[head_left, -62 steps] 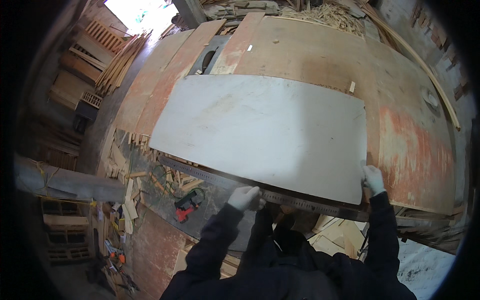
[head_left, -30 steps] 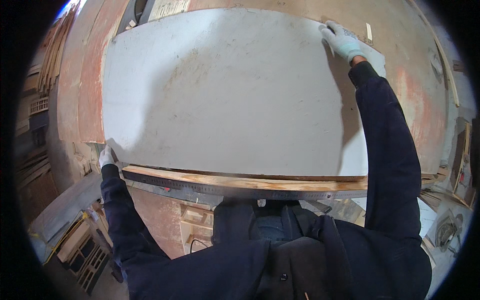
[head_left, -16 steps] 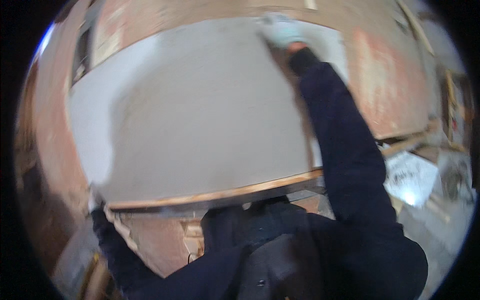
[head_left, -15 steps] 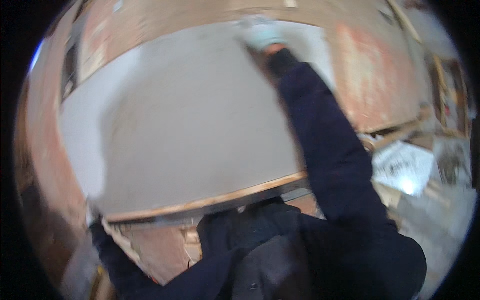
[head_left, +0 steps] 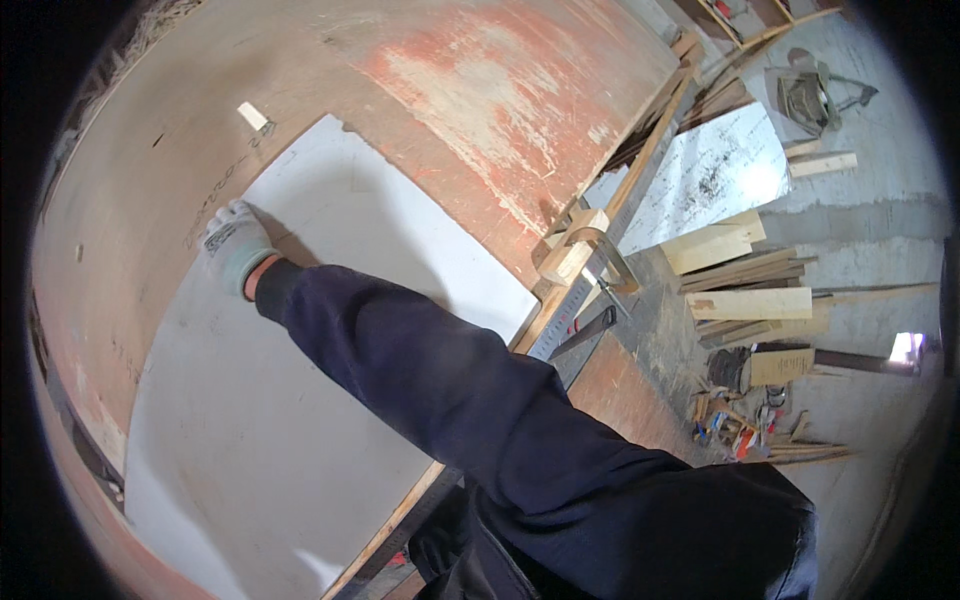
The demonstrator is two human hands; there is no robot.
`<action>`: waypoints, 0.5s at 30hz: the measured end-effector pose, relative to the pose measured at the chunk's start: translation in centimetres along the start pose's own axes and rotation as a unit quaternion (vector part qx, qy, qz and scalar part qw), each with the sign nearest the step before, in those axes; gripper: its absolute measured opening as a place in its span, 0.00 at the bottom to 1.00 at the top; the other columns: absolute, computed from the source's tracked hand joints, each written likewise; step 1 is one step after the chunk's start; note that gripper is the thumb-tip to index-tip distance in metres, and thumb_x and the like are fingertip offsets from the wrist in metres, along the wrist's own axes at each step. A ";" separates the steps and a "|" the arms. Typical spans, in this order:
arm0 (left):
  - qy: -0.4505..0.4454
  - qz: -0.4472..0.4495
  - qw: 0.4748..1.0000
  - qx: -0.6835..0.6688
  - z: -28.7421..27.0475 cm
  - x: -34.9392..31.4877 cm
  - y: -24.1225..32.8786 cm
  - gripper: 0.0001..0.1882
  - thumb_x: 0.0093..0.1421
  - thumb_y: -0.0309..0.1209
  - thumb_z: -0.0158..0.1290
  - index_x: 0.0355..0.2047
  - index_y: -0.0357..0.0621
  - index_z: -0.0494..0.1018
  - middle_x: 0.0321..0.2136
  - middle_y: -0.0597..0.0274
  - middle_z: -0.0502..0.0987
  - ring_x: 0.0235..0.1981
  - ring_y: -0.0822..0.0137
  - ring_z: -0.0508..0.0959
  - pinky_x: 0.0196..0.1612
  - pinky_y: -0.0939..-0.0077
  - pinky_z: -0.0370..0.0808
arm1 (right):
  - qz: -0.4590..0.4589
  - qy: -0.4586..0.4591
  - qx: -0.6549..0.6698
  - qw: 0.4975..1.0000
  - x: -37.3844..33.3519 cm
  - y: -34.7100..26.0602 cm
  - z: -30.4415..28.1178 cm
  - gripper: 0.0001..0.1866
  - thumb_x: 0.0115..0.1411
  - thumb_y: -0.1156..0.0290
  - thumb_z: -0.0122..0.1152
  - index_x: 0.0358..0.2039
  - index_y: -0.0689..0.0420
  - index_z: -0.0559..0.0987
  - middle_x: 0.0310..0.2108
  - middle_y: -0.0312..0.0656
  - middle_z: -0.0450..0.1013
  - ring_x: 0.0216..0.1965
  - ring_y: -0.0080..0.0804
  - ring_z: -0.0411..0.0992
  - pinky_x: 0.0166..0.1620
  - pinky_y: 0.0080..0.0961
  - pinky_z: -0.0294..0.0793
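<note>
One dark sleeve (head_left: 430, 370) comes up from the near side and reaches across a big white board (head_left: 290, 430). Close to the body, a wood strip (head_left: 390, 525) runs along the board's near edge, with a steel ruler (head_left: 556, 325) on its outer side. Further along, a clamp (head_left: 622, 268) reaches over a block (head_left: 562, 263). The board looks wide and thin, so it could turn crooked if it gets pushed or pulled at just one spot. It could also knock the strip if pulled too hard. The board lies under the right hand (head_left: 238, 245) and spreads out from it, back toward the body. That hand, in a pale glove, is at the board's far edge, fingers near each other and pointing away. The fingertips are hard to see, so I can't tell if they grip the edge or only press on it. The left hand is out of view. Past the right hand, a small pale chip (head_left: 250, 115) sits on the brown table (head_left: 140, 200).
</note>
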State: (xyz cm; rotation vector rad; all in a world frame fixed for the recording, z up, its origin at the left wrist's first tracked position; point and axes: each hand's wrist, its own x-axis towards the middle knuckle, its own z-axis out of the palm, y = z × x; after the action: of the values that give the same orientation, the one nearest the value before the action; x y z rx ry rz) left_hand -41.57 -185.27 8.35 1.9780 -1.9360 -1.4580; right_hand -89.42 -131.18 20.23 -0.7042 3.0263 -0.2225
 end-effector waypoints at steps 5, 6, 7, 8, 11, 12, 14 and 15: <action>-0.010 0.009 1.000 0.011 1.6 0.1 1.9 0.15 0.71 0.43 0.50 0.46 0.47 0.77 0.31 0.67 0.78 0.27 0.70 0.76 0.30 0.76 0.75 | 0.004 0.000 0.031 1.000 0.1 0.1 -0.2 0.20 0.67 0.58 0.48 0.55 0.50 0.79 0.57 0.43 0.74 0.61 0.42 0.67 0.66 0.47 0.55; -0.012 0.009 1.000 0.012 1.6 0.1 2.0 0.15 0.71 0.42 0.50 0.46 0.47 0.77 0.31 0.67 0.77 0.27 0.70 0.76 0.30 0.76 0.75 | 0.005 -0.004 0.036 0.999 0.1 0.1 -0.2 0.20 0.67 0.59 0.49 0.55 0.49 0.79 0.57 0.42 0.74 0.61 0.42 0.67 0.66 0.47 0.56; -0.012 0.010 1.000 0.013 1.6 0.1 2.1 0.15 0.71 0.42 0.50 0.46 0.47 0.77 0.31 0.67 0.77 0.27 0.70 0.76 0.30 0.76 0.75 | 0.004 -0.008 0.040 0.999 0.1 0.2 -0.3 0.20 0.67 0.59 0.49 0.54 0.49 0.79 0.57 0.42 0.74 0.61 0.42 0.67 0.66 0.47 0.56; -0.013 0.011 1.000 0.011 1.5 0.1 2.2 0.14 0.71 0.42 0.50 0.46 0.47 0.77 0.30 0.67 0.77 0.27 0.71 0.76 0.30 0.76 0.75 | 0.004 -0.008 0.033 0.999 0.1 0.3 -0.4 0.19 0.67 0.59 0.49 0.54 0.49 0.80 0.56 0.42 0.74 0.61 0.41 0.68 0.66 0.47 0.56; -0.014 0.016 1.000 0.011 1.2 0.1 2.4 0.14 0.71 0.41 0.50 0.46 0.47 0.77 0.30 0.67 0.77 0.27 0.71 0.75 0.30 0.77 0.74 | 0.003 -0.011 0.018 1.000 -0.1 0.9 -1.1 0.19 0.67 0.60 0.49 0.52 0.48 0.81 0.55 0.42 0.75 0.60 0.40 0.68 0.64 0.46 0.58; -0.014 0.017 1.000 0.010 1.1 0.1 2.5 0.14 0.71 0.41 0.50 0.45 0.47 0.77 0.30 0.67 0.76 0.27 0.71 0.75 0.29 0.77 0.74 | 0.003 -0.012 0.017 1.000 -0.1 1.1 -1.3 0.18 0.67 0.59 0.49 0.52 0.48 0.81 0.55 0.42 0.76 0.59 0.40 0.69 0.63 0.46 0.58; -0.017 0.020 1.000 0.011 1.1 0.0 2.7 0.13 0.71 0.41 0.50 0.45 0.47 0.77 0.29 0.68 0.76 0.26 0.71 0.74 0.29 0.77 0.74 | 0.002 -0.004 0.013 1.000 -0.3 1.5 -1.6 0.18 0.67 0.59 0.49 0.50 0.48 0.82 0.53 0.42 0.77 0.58 0.40 0.70 0.62 0.45 0.60; -0.018 0.022 0.999 0.014 1.0 -0.1 2.8 0.13 0.71 0.41 0.50 0.45 0.47 0.77 0.29 0.68 0.76 0.26 0.72 0.74 0.29 0.77 0.74 | 0.000 0.005 0.009 1.000 -0.4 1.7 -1.6 0.17 0.67 0.59 0.49 0.49 0.47 0.82 0.52 0.41 0.77 0.57 0.39 0.70 0.61 0.45 0.60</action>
State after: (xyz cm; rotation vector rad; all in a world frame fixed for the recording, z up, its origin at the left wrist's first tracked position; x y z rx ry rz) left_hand -44.32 -185.26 9.42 1.9203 -2.0112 -1.4758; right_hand -89.91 -129.24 21.55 -0.7042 3.0290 -0.2546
